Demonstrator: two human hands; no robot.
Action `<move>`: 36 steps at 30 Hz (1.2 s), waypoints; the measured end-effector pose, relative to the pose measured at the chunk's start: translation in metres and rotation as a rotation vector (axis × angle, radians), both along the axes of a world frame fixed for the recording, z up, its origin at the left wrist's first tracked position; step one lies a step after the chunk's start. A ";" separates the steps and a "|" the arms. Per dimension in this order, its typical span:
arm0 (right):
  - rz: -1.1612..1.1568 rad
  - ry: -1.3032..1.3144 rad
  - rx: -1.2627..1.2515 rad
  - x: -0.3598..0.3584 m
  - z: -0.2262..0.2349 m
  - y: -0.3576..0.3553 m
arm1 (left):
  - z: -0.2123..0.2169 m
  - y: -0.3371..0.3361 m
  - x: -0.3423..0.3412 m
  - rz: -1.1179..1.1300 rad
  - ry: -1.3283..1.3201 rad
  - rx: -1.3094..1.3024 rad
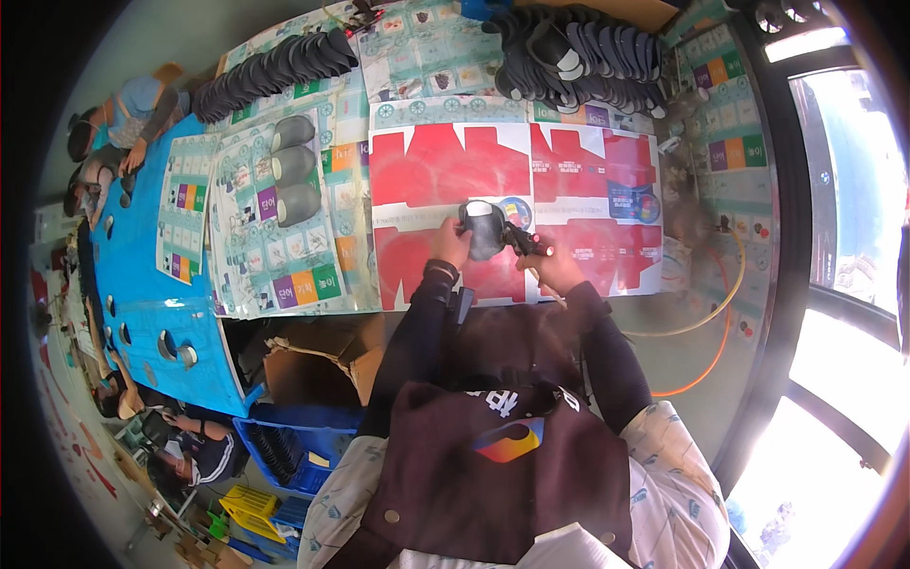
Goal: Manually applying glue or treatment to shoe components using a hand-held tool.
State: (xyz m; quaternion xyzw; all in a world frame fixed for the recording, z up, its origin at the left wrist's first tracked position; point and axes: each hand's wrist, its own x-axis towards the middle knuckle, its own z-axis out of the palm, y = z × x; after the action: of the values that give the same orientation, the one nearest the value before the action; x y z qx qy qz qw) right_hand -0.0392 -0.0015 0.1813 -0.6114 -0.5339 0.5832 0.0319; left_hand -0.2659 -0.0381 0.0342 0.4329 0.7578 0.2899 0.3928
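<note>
The black tool partly hides the right hand; the table covers part of a cardboard box below; the picture's top edge cuts off another carton; the red sheet's printing is too small to read.

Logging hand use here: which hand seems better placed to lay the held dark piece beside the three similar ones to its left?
Probably the left hand: it holds the dark piece and is nearer the three similar pieces, while the right hand holds a black tool.
</note>
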 end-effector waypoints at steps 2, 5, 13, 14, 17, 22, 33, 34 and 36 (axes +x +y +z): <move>0.010 0.033 0.057 -0.004 -0.004 0.005 | -0.001 0.001 -0.002 0.001 0.048 0.008; 0.045 0.065 0.103 -0.007 -0.013 0.012 | 0.003 0.003 -0.002 -0.019 0.038 -0.033; -0.119 0.111 0.239 -0.007 -0.050 0.024 | 0.000 -0.022 -0.059 -0.069 0.006 -0.081; -0.041 0.146 0.122 -0.003 -0.051 0.027 | -0.004 -0.026 -0.072 -0.090 0.025 -0.137; 0.013 0.166 0.067 0.003 -0.050 0.030 | -0.011 -0.039 -0.095 0.019 -0.219 -0.040; -0.085 0.186 0.082 0.006 -0.041 0.033 | 0.015 -0.047 -0.106 0.223 -0.483 -0.194; -0.029 0.260 0.009 0.007 -0.037 0.039 | 0.037 -0.029 -0.085 0.267 -0.559 -0.171; 0.081 0.222 -0.010 0.008 -0.038 0.040 | 0.037 -0.029 -0.083 0.265 -0.564 -0.166; 0.193 0.183 -0.030 0.011 -0.038 0.038 | 0.035 -0.029 -0.082 0.266 -0.570 -0.163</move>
State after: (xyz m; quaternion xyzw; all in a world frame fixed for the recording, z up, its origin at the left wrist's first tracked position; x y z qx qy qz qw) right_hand -0.0283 0.0361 0.1431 -0.5018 -0.5763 0.6449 0.0149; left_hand -0.3483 -0.0675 0.0689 0.1987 0.6878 0.3867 0.5813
